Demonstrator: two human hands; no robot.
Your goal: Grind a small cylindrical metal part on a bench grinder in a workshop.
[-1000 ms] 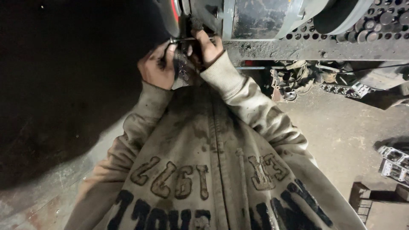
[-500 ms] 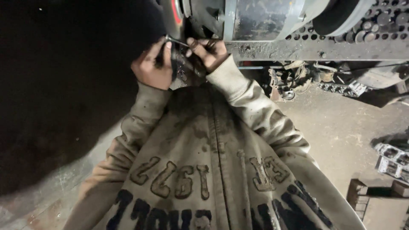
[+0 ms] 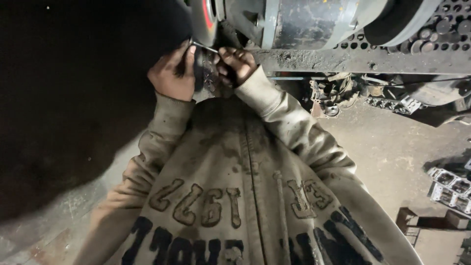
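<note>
Both hands are raised close together in front of a bench grinder point(image 3: 304, 22). My left hand point(image 3: 171, 73) and my right hand point(image 3: 235, 64) pinch a thin metal rod point(image 3: 205, 47) between them. The rod's left end lies at the rim of the grey grinding wheel with a red centre point(image 3: 205, 19). My left fingers are curled near the wheel's edge. My right fingers are closed around the rod's other end. My beige jacket sleeves and chest fill the lower part of the head view.
The grinder stands on a dirty perforated metal bench point(image 3: 363, 56). Metal engine parts point(image 3: 392, 100) lie under the bench. More cast metal parts point(image 3: 449, 189) and a box point(image 3: 431, 225) sit on the concrete floor at right. The left side is dark.
My hands have drifted slightly left and up toward the wheel, still holding the rod. The rod's tip now sits at the wheel's rim.
</note>
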